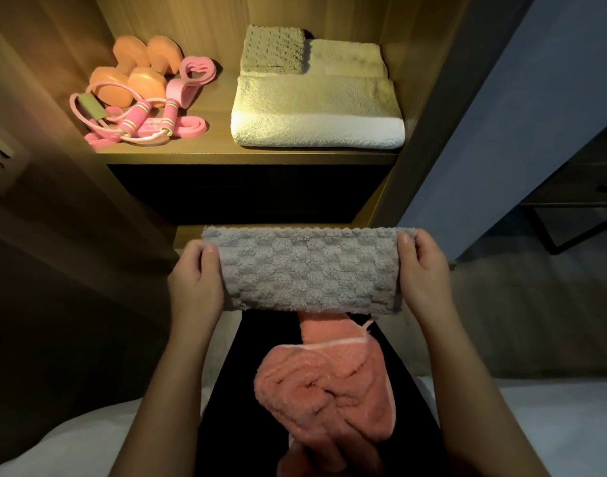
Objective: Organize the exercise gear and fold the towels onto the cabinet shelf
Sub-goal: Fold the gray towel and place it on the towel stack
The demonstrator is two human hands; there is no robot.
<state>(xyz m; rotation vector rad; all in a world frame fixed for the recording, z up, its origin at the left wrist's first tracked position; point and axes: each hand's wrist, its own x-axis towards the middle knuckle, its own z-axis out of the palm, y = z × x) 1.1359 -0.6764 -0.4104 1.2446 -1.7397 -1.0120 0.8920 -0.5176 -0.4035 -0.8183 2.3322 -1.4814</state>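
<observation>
The grey towel (309, 270) was held in the air below and in front of the shelf (247, 156), stretched flat as a folded strip between the two hands. The left hand (195, 280) pinched its left end and the right hand (422, 273) its right end, each with the thumb lying on top of the cloth near the far corner and the other fingers hidden under it. The towel's far edge was level with the cabinet's lower board, well below the shelf.

A pink towel (329, 390) lay crumpled on the person's lap (222, 373), lower still and nearer the camera, with its far end hidden under the grey towel.

On the right half of the shelf lay a large folded white towel (315, 111) along the front edge. Behind it lay a beige folded towel (346, 56), with a small folded one (272, 49) on top of its left part.

The left half of the shelf held the exercise gear in one cluster. Two orange dumbbells (136, 74) sat towards the back. A pink jump rope (133, 120) lay in front of them, touching a flat pink band (188, 127) near the front edge. A pink heart-shaped piece (197, 68) stood just right of the dumbbells.
</observation>
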